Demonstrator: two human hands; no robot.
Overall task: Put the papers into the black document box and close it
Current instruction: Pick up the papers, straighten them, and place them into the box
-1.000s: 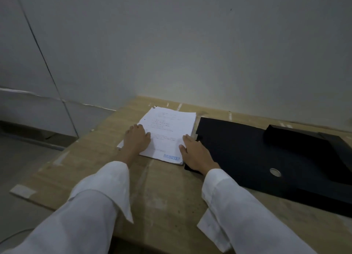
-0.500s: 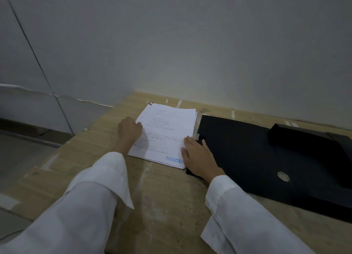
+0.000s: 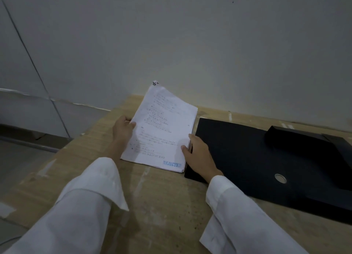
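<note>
Wooden table (image 3: 162,196), grey wall behind. You are gripping papers (image 3: 162,132) by both side edges: left hand (image 3: 122,129), right hand (image 3: 198,154). Black document box (image 3: 247,154) lying just right of them, nearer right hand.

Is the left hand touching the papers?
Touching. The head view shows the left hand gripping the left edge of the papers, thumb lying on the top sheet.

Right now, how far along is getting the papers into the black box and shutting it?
Early stage. Done: the black document box lies opened flat on the wooden table, right of the stack. In hand: the left hand and right hand grip opposite edges of the papers, whose far end tilts up off the table. Left: carry the stack into the box, then close it.
</note>
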